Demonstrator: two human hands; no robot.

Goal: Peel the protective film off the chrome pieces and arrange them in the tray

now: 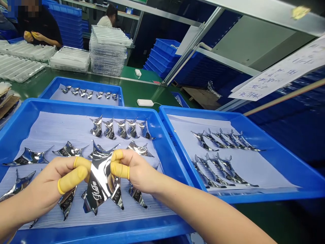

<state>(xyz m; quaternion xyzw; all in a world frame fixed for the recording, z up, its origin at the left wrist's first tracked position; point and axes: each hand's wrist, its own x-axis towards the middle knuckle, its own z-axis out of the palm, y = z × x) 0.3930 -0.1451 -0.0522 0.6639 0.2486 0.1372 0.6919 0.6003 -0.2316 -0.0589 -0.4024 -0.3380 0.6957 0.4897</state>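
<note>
Between my hands, above the large blue tray (175, 166), is a shiny chrome-like curved part (98, 184) with pointed corners and script lettering on its face. My left hand (57, 174) grips its left edge, with yellow finger cots on the thumb and index finger; the fingertip behind the part is hidden. On the other side, my right hand (138, 169) pinches the right edge between thumb and finger, also in yellow cots. Beneath and around my hands, several similar chrome parts (30, 156) lie on the tray's white liner. Five more chrome parts (122, 128) form a row at its back.
At right, a second blue tray (284, 196) holds two rows of slimmer chrome parts (225, 139). A smaller blue tray (57, 83) with small parts sits behind. White boxes (145, 102), stacked clear trays (109, 51) and a co-worker (38, 25) with yellow finger cots are farther back.
</note>
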